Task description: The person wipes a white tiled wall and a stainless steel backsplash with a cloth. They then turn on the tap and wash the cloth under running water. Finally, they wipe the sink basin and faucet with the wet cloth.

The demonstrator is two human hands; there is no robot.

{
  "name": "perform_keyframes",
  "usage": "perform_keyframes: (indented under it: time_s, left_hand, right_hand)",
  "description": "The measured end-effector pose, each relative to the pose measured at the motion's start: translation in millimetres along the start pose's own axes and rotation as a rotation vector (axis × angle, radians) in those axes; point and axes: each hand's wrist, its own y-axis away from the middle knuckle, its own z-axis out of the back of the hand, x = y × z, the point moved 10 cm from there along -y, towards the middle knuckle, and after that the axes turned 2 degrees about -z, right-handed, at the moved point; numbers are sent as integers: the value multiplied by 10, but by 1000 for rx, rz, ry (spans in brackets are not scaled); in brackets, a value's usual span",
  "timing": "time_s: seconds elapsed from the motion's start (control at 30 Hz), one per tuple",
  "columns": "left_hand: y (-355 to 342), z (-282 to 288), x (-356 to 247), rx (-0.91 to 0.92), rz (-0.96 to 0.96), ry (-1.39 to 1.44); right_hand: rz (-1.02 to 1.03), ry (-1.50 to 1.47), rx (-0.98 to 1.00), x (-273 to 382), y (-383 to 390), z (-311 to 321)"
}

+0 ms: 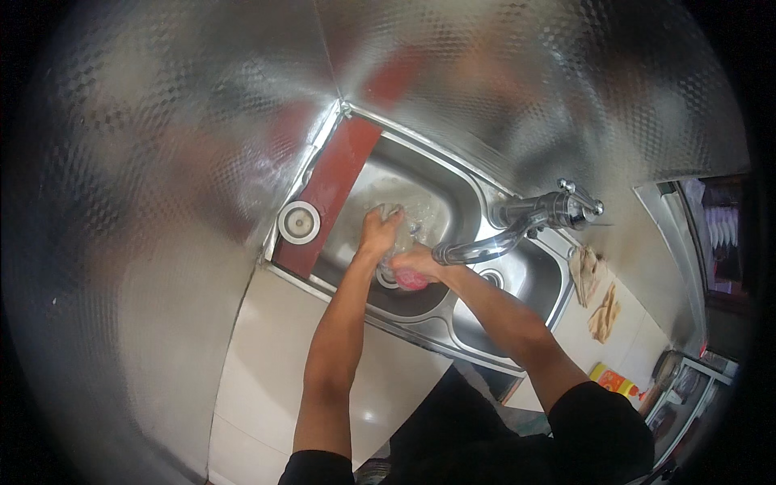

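Observation:
Both of my hands are inside the large steel sink basin (453, 198). My left hand (378, 230) is closed, its fingers curled around something clear and shiny that blends with the water, so its kind cannot be made out. Just to its right and nearer to me, my right hand (416, 263) closes on a pink-red, rounded thing (411, 279), possibly a scrubber, mostly covered by the hand. A chrome faucet (485, 246) arches from the right, its spout end above my right wrist. Beneath my hands the drain (386, 277) is partly visible.
A reddish-brown board (335, 174) spans the basin's left side, with a round metal strainer (299, 222) on it. The smaller basin (525, 283) lies to the right. Beyond are tan cloths (602, 315) and a yellow-orange bottle (614, 380). Metal-sheeted walls (202, 162) enclose the sink.

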Motion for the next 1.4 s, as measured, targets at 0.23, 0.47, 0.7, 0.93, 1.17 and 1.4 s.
perform_keyframes:
  time_s: [0.23,0.47,0.7,0.93,1.17,1.4]
  left_hand:
    - [-34,263,524,-190,182,-30]
    - [97,423,865,-280,362,-357]
    - [307,304,611,-141,403,-674]
    - [831,270,533,30,580,98]
    - [1152,144,215,-62,482,500]
    - [1364,-169,423,-169,496,580]
  right_hand:
    - [75,483,-141,348,55,-122]
    - [4,817,-68,529,338,-388]
    - [323,1259,-122,535,371,-521]
    - [53,910,-247,539,836,-319]
    - [447,399,-346,590,1112,162]
    - [487,294,-584,896,1597,476]
